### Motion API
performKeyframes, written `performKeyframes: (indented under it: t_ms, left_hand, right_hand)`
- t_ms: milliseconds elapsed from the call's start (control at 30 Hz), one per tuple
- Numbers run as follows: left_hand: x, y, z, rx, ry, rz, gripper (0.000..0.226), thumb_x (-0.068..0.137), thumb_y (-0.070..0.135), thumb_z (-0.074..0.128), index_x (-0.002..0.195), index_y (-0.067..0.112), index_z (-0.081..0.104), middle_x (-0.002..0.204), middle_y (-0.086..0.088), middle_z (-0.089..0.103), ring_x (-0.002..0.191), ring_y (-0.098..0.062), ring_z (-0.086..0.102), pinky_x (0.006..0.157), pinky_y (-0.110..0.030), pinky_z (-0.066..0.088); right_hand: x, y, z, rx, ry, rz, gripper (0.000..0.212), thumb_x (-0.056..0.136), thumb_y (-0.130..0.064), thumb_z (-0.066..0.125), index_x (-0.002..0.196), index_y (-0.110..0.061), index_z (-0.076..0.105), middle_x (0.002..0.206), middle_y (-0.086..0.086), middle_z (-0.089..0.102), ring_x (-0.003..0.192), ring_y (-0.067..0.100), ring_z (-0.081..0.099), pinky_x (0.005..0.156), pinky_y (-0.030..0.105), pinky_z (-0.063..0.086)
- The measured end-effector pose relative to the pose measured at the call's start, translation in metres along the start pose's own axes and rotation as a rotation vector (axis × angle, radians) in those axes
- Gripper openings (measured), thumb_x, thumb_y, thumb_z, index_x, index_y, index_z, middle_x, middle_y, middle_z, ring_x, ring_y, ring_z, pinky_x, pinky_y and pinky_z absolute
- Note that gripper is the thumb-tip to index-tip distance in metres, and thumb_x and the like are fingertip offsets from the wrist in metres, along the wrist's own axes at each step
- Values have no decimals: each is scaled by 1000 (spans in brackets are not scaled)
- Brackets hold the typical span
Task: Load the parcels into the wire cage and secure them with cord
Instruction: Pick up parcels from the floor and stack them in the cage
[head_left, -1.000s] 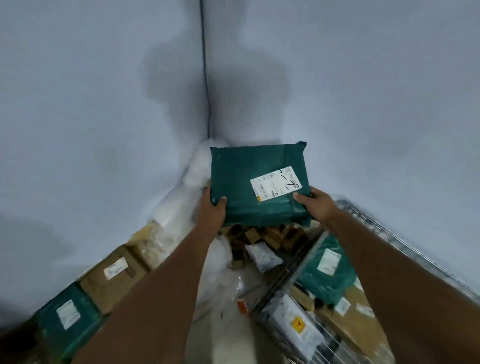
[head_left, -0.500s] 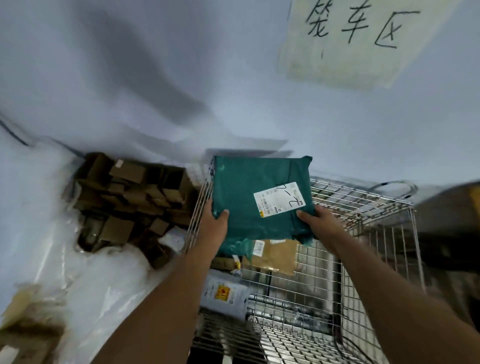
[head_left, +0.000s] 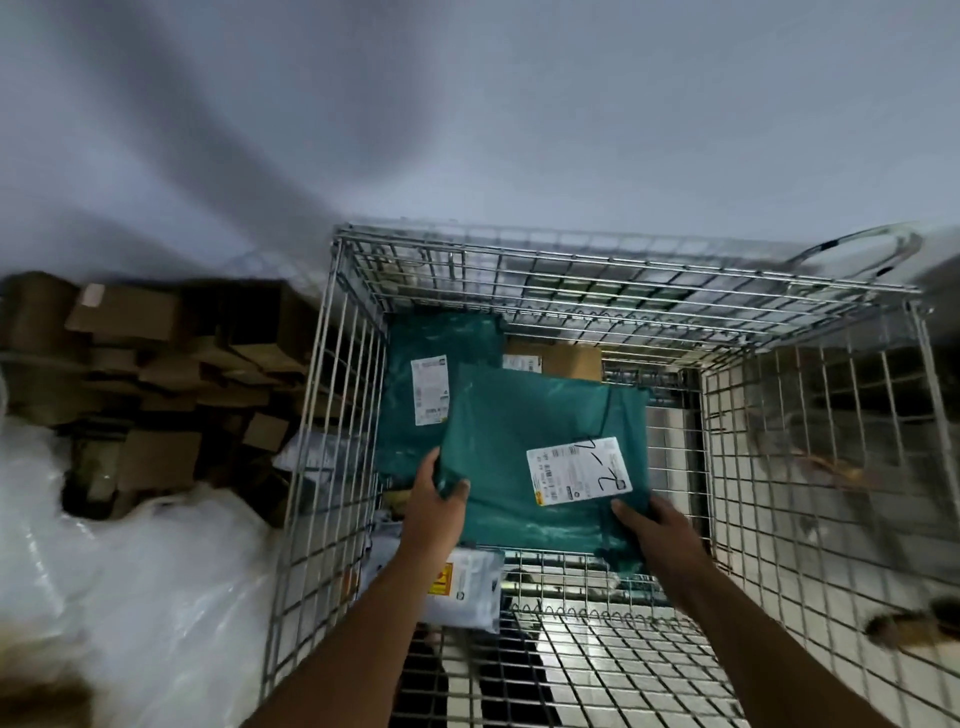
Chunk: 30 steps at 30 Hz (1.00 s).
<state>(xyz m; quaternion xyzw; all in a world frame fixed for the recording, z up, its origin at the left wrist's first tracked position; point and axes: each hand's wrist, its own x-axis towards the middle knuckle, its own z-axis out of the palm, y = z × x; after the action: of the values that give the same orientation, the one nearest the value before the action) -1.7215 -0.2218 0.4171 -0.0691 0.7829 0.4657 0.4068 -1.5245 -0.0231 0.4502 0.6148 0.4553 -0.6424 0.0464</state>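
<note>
left hand (head_left: 435, 501) and right hand (head_left: 655, 525): each grip clamped on a near corner of the green parcel (head_left: 540, 457), held inside the wire cage (head_left: 613, 270), above a second green parcel (head_left: 415, 384); cardboard boxes (head_left: 156, 374) outside, left.

Teal parcel (head_left: 524, 447) over silver mesh

My parcel's white label (head_left: 577, 471) bears black scrawl; the wire cage (head_left: 519, 260) is silver grid, the boxes (head_left: 156, 364) outside brown, the wall (head_left: 467, 104) pale grey.

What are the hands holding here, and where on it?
Both hold the green parcel: left hand at its near-left corner, right hand at its near-right edge.
</note>
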Motion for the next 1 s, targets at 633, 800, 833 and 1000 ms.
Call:
performKeyframes:
  t_ms: [633, 800, 833, 1000]
  left_hand:
    - [142, 29, -17, 670, -262, 122, 54, 107, 14, 32, 160, 5, 22, 169, -16, 14, 150, -29, 30, 120, -33, 28]
    - [130, 27, -31, 654, -204, 86, 42, 108, 12, 32, 146, -4, 39, 158, -24, 33, 149, -36, 29, 122, -44, 25]
    - [122, 34, -35, 628, -193, 101, 41, 108, 16, 32, 141, -5, 43, 153, -24, 40, 144, -37, 36, 120, -45, 30]
    - [65, 119, -77, 659, -133, 374, 64, 109, 51, 20, 162, 16, 21, 171, -2, 14, 158, -18, 6, 127, -36, 4]
  right_hand:
    - [120, -82, 180, -163, -14, -190, 45, 98, -13, 59, 142, -24, 55, 132, 5, 65, 110, 26, 63, 94, 39, 55]
    - [103, -97, 183, -265, -82, -115, 56, 105, -44, 41, 155, -19, 30, 147, 10, 51, 127, 33, 54, 92, 42, 47]
    - [95, -102, 185, -310, -68, -136, 57, 106, -46, 39, 154, -17, 29, 148, 12, 50, 128, 34, 53, 98, 43, 47]
    - [21, -175, 173, -623, -23, -328, 67, 106, -51, 33, 159, -11, 21, 159, 22, 35, 144, 40, 37, 118, 48, 32]
